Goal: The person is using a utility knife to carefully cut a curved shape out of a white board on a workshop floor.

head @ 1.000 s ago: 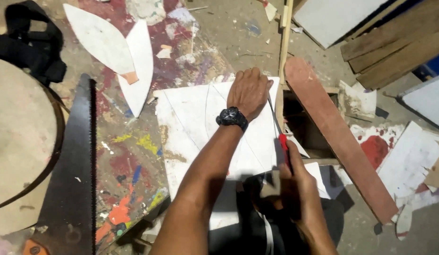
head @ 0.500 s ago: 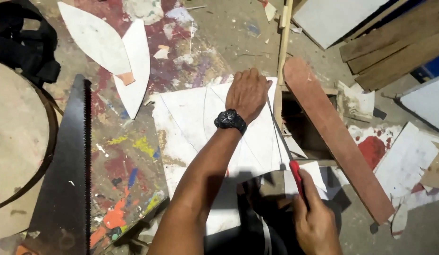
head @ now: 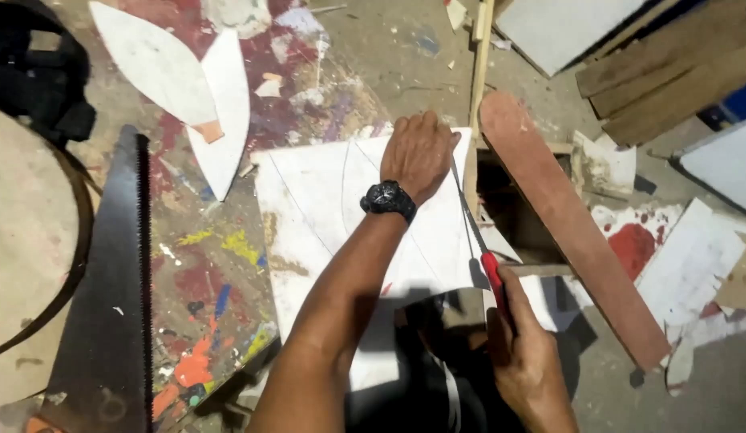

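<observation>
The white board [head: 325, 216] lies flat on the paint-stained bench [head: 204, 265], with the left hand [head: 418, 152] pressing down on it, fingers flat. The right hand [head: 527, 357] has its grip closed tight on a small red-handled saw [head: 479, 240] at the board's edge.

Workshop, rough and makeshift. Evidence: paint-splattered work surface [head: 220, 313]; large dark toothed handsaw blade [head: 108, 305] at 9 o'clock; stacked brown wooden planks [head: 669, 76] at 2 o'clock; white leaf-shaped board offcuts [head: 156, 64] at 11 o'clock.
</observation>
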